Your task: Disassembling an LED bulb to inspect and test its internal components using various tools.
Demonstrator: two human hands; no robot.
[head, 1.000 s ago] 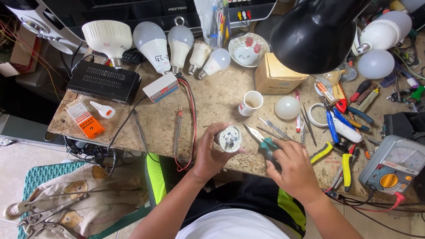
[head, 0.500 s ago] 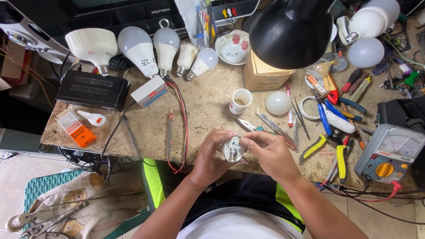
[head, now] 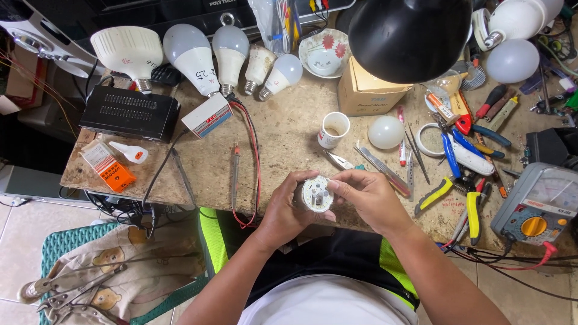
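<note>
Both hands hold an opened bulb base [head: 316,194] over the near edge of the workbench [head: 283,138].

Bulb base: round, white, open face with small circuit parts turned up at the camera, sits between the two hands just above the bench's front edge. Left hand [head: 286,207] wraps it from the left, fingers curled tight round the body. Right hand [head: 370,197] comes in from the right, thumb and fingertips pinched narrow on the rim. Just behind the hands: needle-nose pliers [head: 340,160], a small white cup [head: 333,129], a loose white globe [head: 385,132]. Red probe leads [head: 253,150] run down the bench to the left. Further right, yellow-handled pliers [head: 472,210] and an analogue multimeter [head: 537,207]. Row of white bulbs [head: 211,57] at the back, black lamp shade [head: 409,36] overhead.
</note>
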